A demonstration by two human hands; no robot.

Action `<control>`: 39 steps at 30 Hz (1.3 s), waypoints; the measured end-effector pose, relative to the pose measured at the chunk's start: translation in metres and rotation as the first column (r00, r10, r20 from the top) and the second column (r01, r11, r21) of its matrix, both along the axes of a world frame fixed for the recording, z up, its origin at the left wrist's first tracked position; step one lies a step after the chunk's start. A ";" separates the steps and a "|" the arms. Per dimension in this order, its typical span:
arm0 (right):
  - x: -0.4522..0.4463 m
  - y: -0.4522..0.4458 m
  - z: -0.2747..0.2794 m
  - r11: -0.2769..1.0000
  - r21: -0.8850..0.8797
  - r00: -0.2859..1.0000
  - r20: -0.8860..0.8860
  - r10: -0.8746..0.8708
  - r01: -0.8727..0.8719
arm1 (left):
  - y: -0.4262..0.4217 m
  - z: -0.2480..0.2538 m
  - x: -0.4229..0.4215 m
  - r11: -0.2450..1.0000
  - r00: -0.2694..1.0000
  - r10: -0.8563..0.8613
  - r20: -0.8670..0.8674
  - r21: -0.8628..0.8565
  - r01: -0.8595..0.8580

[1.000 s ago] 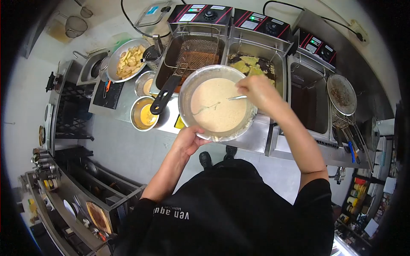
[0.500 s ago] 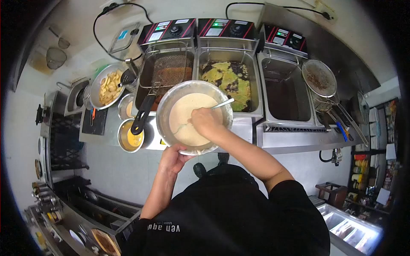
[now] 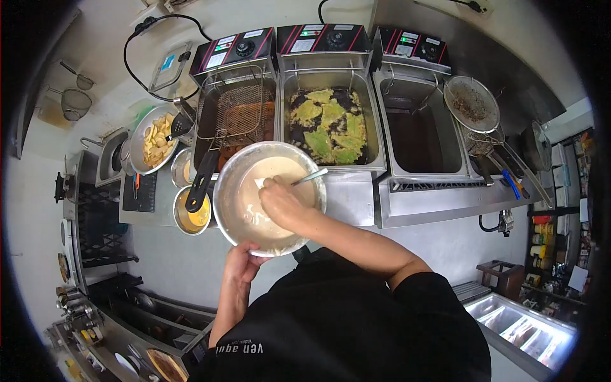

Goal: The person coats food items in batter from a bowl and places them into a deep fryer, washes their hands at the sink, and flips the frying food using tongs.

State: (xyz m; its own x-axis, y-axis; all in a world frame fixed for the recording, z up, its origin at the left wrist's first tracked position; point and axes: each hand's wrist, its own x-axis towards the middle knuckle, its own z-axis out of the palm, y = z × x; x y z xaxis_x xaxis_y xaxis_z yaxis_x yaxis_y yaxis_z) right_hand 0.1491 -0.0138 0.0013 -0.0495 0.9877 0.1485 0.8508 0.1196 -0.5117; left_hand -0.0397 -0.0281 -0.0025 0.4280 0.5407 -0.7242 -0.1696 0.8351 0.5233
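A large metal mixing bowl (image 3: 224, 219) of pale, creamy batter (image 3: 245, 198) is held in front of the fryers. My left hand (image 3: 242, 262) grips its near rim, thumb over the edge. Inside the bowl, my right hand (image 3: 283, 202) has its fingers pinched together at the batter's surface; a small whitish bit shows by the fingertips, too unclear to name. A metal spoon (image 3: 310, 177) leans on the bowl's right rim, its lower end hidden behind my right hand. Beyond the bowl, several green battered pieces (image 3: 331, 127) float in the middle fryer's dark oil.
A wire fryer basket (image 3: 238, 114) with a black handle (image 3: 202, 181) sits over the left fryer. The right fryer (image 3: 420, 143) holds dark oil. Left are a small bowl of yellow liquid (image 3: 192, 213) and a bowl of pale slices (image 3: 157, 143). A round strainer (image 3: 471, 105) stands right.
The bowl and both hands have come nearer my body and a little left. The camera view has shifted slightly. The green pieces in the oil look more spread apart.
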 end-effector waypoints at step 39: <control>0.030 -0.016 0.017 0.981 -0.160 0.987 0.133 -0.091 0.112 | 0.006 0.011 0.021 0.997 0.996 -0.074 0.057 0.013 0.073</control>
State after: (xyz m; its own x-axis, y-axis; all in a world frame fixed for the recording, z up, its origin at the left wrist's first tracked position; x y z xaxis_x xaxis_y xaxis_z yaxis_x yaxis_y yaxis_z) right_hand 0.1794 -0.0299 0.0186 0.0447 0.9988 -0.0191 0.9122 -0.0486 -0.4069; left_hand -0.0187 -0.0217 0.0082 0.5077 0.5135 -0.6918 -0.1378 0.8410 0.5232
